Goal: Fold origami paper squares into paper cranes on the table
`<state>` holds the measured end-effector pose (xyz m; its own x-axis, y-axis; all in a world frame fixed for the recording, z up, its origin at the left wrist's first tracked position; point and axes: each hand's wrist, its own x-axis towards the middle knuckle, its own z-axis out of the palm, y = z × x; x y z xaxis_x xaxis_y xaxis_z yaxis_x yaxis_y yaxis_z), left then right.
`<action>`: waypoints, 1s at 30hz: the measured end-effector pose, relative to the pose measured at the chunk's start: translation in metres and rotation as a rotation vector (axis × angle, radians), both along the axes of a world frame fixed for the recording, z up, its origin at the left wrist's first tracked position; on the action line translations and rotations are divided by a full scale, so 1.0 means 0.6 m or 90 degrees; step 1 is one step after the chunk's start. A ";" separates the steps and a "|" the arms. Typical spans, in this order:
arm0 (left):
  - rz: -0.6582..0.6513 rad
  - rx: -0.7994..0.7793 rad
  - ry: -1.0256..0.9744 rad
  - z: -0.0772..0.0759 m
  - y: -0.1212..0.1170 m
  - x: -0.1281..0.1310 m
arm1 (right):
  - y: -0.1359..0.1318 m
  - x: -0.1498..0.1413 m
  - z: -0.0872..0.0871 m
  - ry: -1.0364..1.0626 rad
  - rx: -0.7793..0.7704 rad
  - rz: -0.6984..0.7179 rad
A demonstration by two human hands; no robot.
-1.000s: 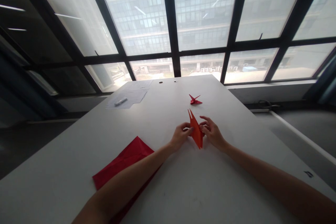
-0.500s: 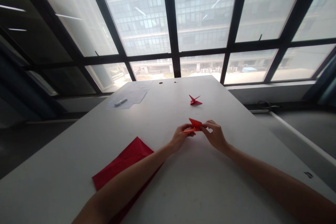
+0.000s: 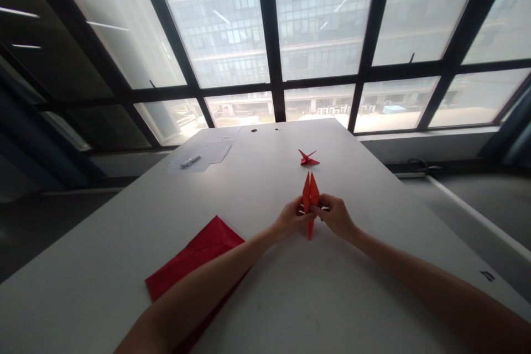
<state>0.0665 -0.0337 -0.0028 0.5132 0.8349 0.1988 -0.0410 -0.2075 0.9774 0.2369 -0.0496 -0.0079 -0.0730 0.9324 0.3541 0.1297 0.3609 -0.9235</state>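
An orange-red folded origami paper (image 3: 311, 193) stands upright between my hands, a long narrow diamond with its top split into two points. My left hand (image 3: 292, 217) pinches its left side near the lower middle. My right hand (image 3: 335, 214) grips the right side, fingertips close to those of the left. Just beyond lies a finished-looking red origami crane (image 3: 308, 159) on the white table (image 3: 265, 182). Red paper sheets (image 3: 194, 251) rest under and beside my left forearm, which hides part of them.
At the far left of the table, white printed papers (image 3: 207, 150) lie with a whitish marker-like stick (image 3: 191, 161) on top. Large windows with dark frames (image 3: 276, 87) rise behind the table. A small dark mark (image 3: 488, 276) shows near the right edge.
The folded paper has turned from lying sideways to standing upright, with its two points upward. Both hands have shifted their hold around it. The crane and the red sheets have stayed put.
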 end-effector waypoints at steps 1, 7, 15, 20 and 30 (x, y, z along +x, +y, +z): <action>0.020 -0.009 -0.008 -0.001 0.001 -0.001 | 0.001 0.000 -0.001 0.014 -0.007 0.003; 0.133 -0.107 -0.080 0.000 0.002 -0.002 | 0.013 0.006 -0.006 0.067 -0.048 -0.018; 0.174 -0.088 -0.040 0.003 0.001 0.000 | 0.014 0.005 -0.002 0.036 -0.077 -0.013; 0.163 -0.137 -0.049 0.007 -0.001 0.000 | 0.009 0.004 0.007 0.143 -0.108 0.038; 0.104 -0.200 -0.144 -0.003 0.008 -0.008 | 0.015 0.009 -0.001 0.122 -0.125 -0.005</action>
